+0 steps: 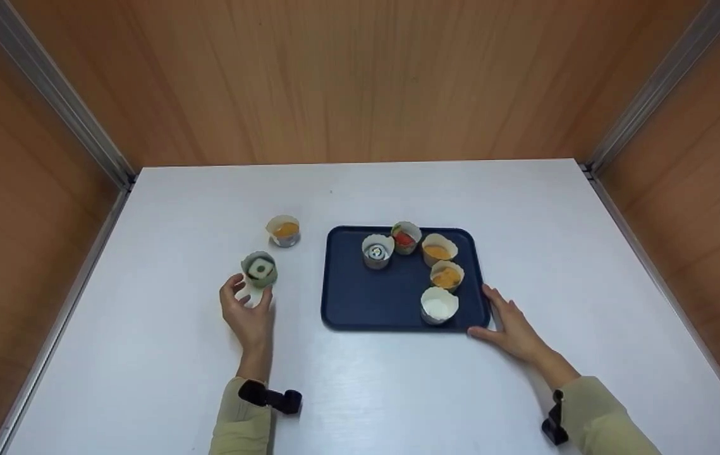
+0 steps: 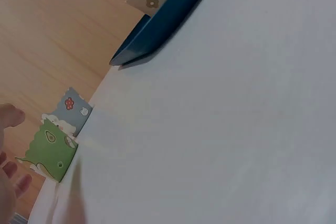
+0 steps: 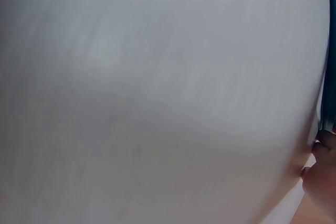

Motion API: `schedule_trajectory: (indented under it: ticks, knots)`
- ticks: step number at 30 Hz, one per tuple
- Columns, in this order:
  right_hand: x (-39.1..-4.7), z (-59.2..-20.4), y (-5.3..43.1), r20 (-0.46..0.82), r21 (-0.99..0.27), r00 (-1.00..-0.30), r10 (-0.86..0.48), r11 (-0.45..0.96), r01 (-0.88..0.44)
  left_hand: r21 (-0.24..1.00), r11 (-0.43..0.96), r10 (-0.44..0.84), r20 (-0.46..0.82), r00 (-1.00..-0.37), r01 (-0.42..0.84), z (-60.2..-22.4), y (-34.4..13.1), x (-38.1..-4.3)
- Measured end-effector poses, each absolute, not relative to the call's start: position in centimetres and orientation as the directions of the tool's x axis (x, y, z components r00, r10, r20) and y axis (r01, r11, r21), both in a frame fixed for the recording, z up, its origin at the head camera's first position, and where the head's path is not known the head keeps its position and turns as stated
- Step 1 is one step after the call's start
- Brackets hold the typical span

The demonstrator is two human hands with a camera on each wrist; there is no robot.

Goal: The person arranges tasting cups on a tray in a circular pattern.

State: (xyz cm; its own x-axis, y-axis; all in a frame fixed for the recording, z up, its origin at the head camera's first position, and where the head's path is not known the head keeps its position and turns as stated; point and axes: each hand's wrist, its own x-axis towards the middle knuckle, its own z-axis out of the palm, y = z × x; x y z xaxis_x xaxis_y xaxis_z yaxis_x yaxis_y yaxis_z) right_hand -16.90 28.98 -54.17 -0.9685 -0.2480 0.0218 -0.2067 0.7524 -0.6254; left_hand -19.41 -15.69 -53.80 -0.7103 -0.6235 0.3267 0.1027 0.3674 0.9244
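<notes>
In the head view my left hand (image 1: 249,316) is spread at the near side of a green paper cup (image 1: 260,270) holding a pale piece with a round centre. The left wrist view shows the same green cup (image 2: 52,150), printed with an avocado, and the fingers apart from it. Just behind stands a blue-grey printed paper cup (image 2: 72,109), with orange contents (image 1: 286,229) visible from above. My right hand (image 1: 518,336) touches the near right corner of a dark blue tray (image 1: 366,303), its thumb along the front edge and fingers on the right side.
Several paper cups stand on the tray: one with a silvery item (image 1: 377,251), one with red contents (image 1: 405,238), an orange-filled one (image 1: 439,249), another orange-filled one (image 1: 447,276) and a white-looking one (image 1: 439,306). Wooden panels (image 1: 360,82) border the white table (image 1: 360,392).
</notes>
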Motion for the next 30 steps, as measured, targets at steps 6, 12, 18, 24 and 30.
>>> schedule_trajectory:
  ticks: [6,12,18,24,30]
  knots:
    - [-16.8,-54.2,28.9,0.024,-0.625,-0.971,-0.239,0.755,-0.201,0.946,0.323,-0.629,0.222,-0.745,0.01,-54.0,-16.0,-20.2]
    - [-16.8,-54.3,28.9,0.028,-0.623,-0.971,-0.239,0.755,-0.204,0.964,0.267,-0.609,0.168,-0.775,-0.001,-54.1,-16.2,-21.1]
    - [-16.7,-54.3,28.9,0.027,-0.629,-0.97,-0.24,0.75,-0.203,0.971,0.239,-0.61,0.145,-0.779,-0.007,-54.6,-16.4,-22.1]
    - [-16.8,-54.3,29.0,0.022,-0.626,-0.971,-0.237,0.754,-0.198,0.97,0.24,-0.613,0.117,-0.782,-0.043,-55.1,-16.4,-22.8]
    - [-16.8,-54.3,29.0,0.015,-0.626,-0.972,-0.234,0.756,-0.192,0.974,0.225,-0.622,0.121,-0.774,-0.029,-55.4,-16.4,-23.3]
